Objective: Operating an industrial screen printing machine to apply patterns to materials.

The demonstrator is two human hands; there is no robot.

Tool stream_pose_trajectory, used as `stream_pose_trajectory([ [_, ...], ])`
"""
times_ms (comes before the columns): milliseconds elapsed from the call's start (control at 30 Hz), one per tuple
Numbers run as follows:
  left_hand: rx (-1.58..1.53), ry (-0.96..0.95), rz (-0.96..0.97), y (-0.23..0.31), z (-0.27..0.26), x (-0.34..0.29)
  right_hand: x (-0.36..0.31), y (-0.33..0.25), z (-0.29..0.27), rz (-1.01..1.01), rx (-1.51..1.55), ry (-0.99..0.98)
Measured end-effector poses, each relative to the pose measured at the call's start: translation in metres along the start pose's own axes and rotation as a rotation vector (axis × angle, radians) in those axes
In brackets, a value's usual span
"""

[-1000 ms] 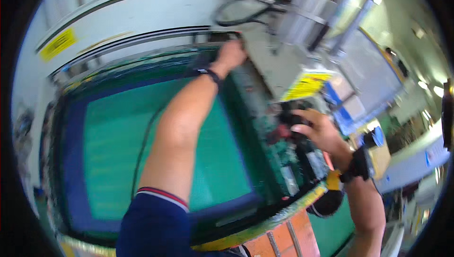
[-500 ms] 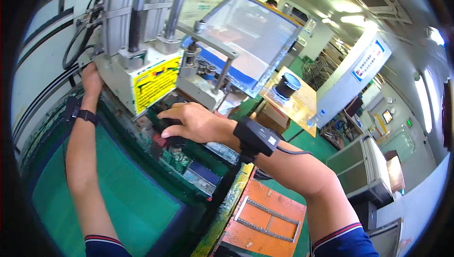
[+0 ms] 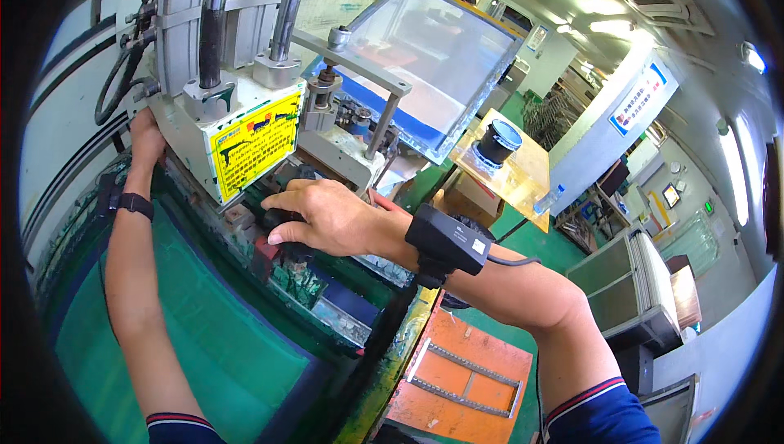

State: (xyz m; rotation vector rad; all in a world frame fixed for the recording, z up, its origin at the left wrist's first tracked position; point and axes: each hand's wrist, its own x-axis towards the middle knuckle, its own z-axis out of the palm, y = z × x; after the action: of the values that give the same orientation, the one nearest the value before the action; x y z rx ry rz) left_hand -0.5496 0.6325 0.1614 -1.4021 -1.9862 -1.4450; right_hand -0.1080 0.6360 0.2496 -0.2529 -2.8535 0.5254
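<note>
My right hand (image 3: 320,217) is closed round a black knob (image 3: 278,219), low on the screen printing machine and just right of its white head block (image 3: 184,130). Thumb and forefinger lie on either side of the knob. My left hand (image 3: 147,137) reaches to the left rear side of that block; its fingers are hidden, so its grip does not show. A yellow label (image 3: 257,146) covers the block's front. Below my arms lies the green printing screen (image 3: 196,321), with smeared dark green ink along its frame (image 3: 286,281).
Metal cylinders (image 3: 184,28) and rods rise above the block. Behind it leans a framed mesh screen (image 3: 425,68). At right, a wooden table (image 3: 527,179) carries a black ink bucket (image 3: 498,142). An orange board with a metal rack (image 3: 461,379) sits low beside the machine.
The machine head appears slightly further left and lower in view. My right hand stays at the knob, shifted slightly right and down; my left hand has moved slightly left with the block.
</note>
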Motion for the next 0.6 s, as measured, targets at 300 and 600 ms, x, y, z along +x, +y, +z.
stream_pose_trajectory([
  [300, 0.130, 0.076, -0.080, -0.009, 0.007, -0.003, 0.003, 0.003, 0.000, -0.005, 0.038, -0.002],
  [600, 0.122, 0.170, -0.029, -0.003, 0.014, -0.010, 0.002, 0.002, -0.004, -0.003, 0.019, -0.014],
])
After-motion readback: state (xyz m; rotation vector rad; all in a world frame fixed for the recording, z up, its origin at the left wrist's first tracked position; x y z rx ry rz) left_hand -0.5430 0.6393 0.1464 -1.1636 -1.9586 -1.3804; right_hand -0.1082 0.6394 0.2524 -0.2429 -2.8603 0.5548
